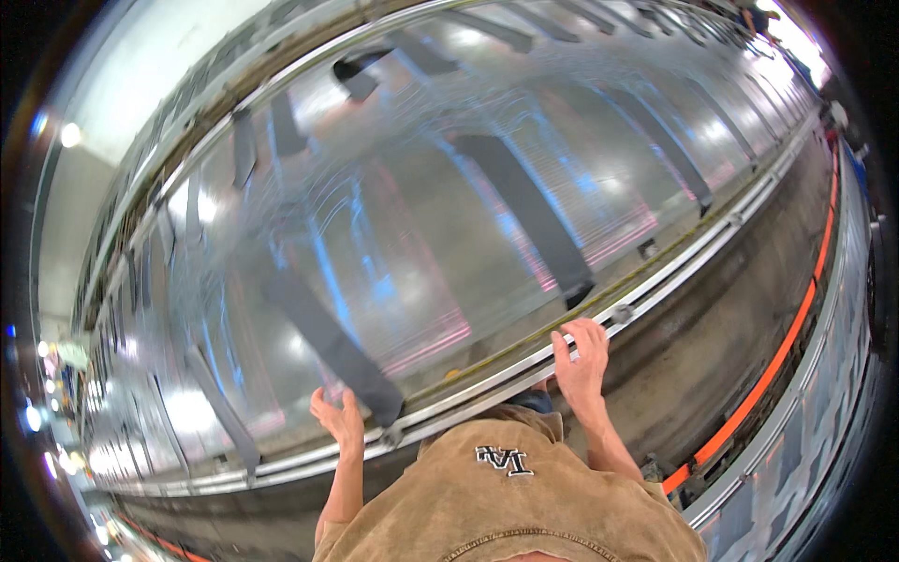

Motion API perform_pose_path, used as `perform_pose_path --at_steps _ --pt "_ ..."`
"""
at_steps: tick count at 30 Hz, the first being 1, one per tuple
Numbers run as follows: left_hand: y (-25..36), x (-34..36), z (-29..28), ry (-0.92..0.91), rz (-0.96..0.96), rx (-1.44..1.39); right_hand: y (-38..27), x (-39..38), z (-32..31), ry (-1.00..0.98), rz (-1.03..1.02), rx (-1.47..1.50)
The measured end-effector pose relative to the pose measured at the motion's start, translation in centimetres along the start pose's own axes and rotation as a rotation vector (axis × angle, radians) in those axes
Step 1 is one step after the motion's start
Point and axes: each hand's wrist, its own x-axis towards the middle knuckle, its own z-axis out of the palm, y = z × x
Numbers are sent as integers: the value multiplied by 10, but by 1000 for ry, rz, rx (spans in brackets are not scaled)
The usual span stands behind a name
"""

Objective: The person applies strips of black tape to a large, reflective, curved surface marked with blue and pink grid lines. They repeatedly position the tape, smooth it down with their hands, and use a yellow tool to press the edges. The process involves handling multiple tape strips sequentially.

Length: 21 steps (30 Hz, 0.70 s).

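Observation:
A long metal table (412, 262) carries blue and pink line markings and several dark grey strips (520, 206). My left hand (339, 417) hovers near the front edge, just left of one dark strip (342, 351), its fingers loosely bent and apart. My right hand (581, 365) is at the front rail (623, 316), just below the end of another strip, with fingers spread and curved; whether the fingertips touch the rail I cannot tell. Neither hand appears to hold anything.
A curled dark strip (361, 70) lies toward the far side. An orange band (768, 375) runs along the trough at the right, beside metal panelling. Another person (754, 23) is at the far end. Bright lights (70, 136) show at the left.

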Motion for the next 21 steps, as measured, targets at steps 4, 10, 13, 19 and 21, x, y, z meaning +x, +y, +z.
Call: perform_pose_path --at_steps 4,10,13,19,21 --pt "-43 -11 -8 -301 -280 -162 -76 -43 57 -551 312 452" --pt "-31 -1 0 -451 -323 -248 -145 -87 143 -950 382 342" --pt "-16 -7 5 -410 -389 -361 -151 -83 164 -1049 506 407" --pt "13 -5 -23 -743 -542 -847 -146 -87 183 -1149 687 842" --pt "21 -6 -33 -820 -470 -790 -161 -71 164 -1201 840 1036"
